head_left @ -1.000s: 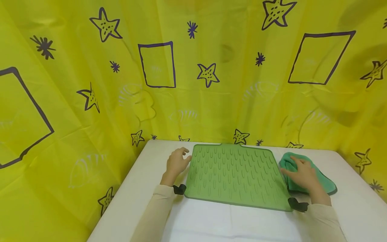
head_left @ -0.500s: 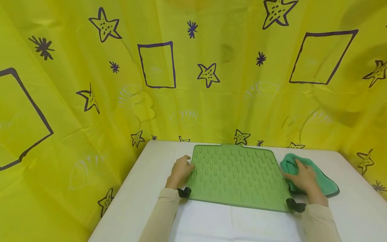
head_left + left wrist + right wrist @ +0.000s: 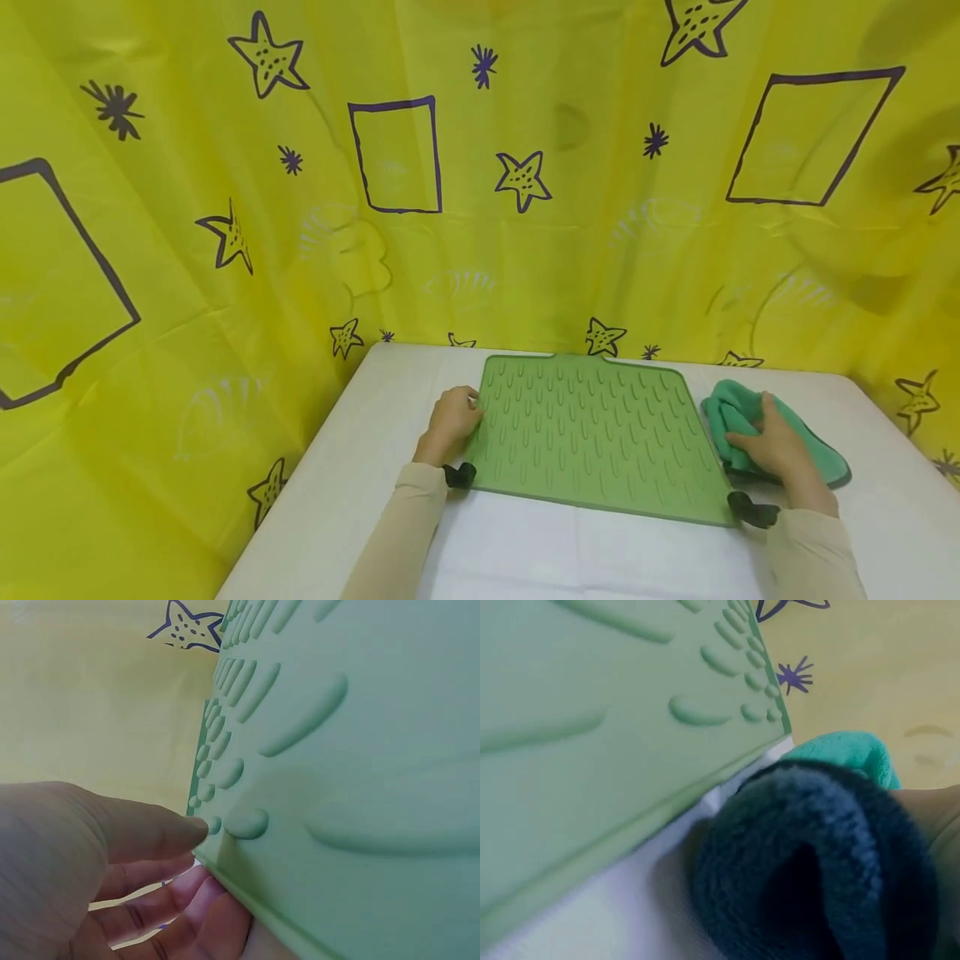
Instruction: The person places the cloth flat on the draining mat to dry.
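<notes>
A green ridged silicone mat [image 3: 592,433] lies flat on the white table [image 3: 525,550]. My left hand [image 3: 453,417] is at the mat's left edge. The left wrist view shows the thumb [image 3: 150,832] on top of the mat [image 3: 360,750] and the fingers [image 3: 187,900] tucked under its rim, pinching it. To the right of the mat lies a teal cloth [image 3: 825,462]. My right hand [image 3: 776,446] grips the cloth with curled fingers and a raised thumb. The bunched cloth [image 3: 817,855] fills the right wrist view, beside the mat's edge [image 3: 592,750].
A yellow curtain [image 3: 225,250] printed with stars and squares hangs close behind and around the table. The table's left edge [image 3: 300,492] drops off near my left arm. Bare white tabletop shows in front of the mat.
My left hand slid right to the mat's left edge and took hold of it. My right hand curled round the teal cloth and bunched it, thumb now raised.
</notes>
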Tool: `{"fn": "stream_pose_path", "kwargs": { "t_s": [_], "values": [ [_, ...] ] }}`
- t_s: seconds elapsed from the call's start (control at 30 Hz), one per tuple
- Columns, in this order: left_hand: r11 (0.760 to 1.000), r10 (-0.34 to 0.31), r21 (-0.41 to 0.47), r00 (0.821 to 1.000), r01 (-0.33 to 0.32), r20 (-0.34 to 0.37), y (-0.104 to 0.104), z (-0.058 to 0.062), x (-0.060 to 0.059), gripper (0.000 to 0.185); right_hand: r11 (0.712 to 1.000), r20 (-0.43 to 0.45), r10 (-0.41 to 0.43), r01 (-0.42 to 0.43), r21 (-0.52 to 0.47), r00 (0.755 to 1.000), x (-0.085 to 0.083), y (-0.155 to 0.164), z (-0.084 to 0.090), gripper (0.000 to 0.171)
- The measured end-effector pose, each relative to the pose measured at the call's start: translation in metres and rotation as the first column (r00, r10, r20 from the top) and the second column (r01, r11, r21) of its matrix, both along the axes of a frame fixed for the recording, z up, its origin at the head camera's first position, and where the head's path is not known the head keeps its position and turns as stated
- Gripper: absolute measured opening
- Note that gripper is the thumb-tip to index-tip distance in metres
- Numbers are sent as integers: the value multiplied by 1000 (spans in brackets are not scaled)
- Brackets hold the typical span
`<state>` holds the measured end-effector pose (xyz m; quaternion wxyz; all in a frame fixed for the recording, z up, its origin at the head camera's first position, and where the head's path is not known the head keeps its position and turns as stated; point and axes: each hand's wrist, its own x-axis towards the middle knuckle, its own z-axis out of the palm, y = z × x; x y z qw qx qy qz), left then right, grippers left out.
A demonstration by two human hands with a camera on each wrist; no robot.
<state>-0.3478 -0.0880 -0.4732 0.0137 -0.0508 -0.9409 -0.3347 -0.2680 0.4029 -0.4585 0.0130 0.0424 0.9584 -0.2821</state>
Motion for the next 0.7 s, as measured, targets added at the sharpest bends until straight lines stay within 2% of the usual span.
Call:
{"fn": "stream_pose_path", "kwargs": {
  "t_s": [0.1,0.23,0.5,0.7],
  "values": [
    [1000,-3,7,1000,3,1,0,0,0,36,1000,11,1,-1,30,1000,2,1,2,91],
    [1000,-6,2,1000,6,-6,-1,0,-1,35,997,-21,-13,15,75,1000,3,0,4,73],
    [1000,-3,-25,1000,3,-10,-1,0,-3,32,993,-113,-82,91,78,990,6,1,1,55],
    [1000,-6,-18,1000,6,-16,-2,-2,-2,33,987,-201,-132,148,65,971,9,0,4,46]
  ]
}}
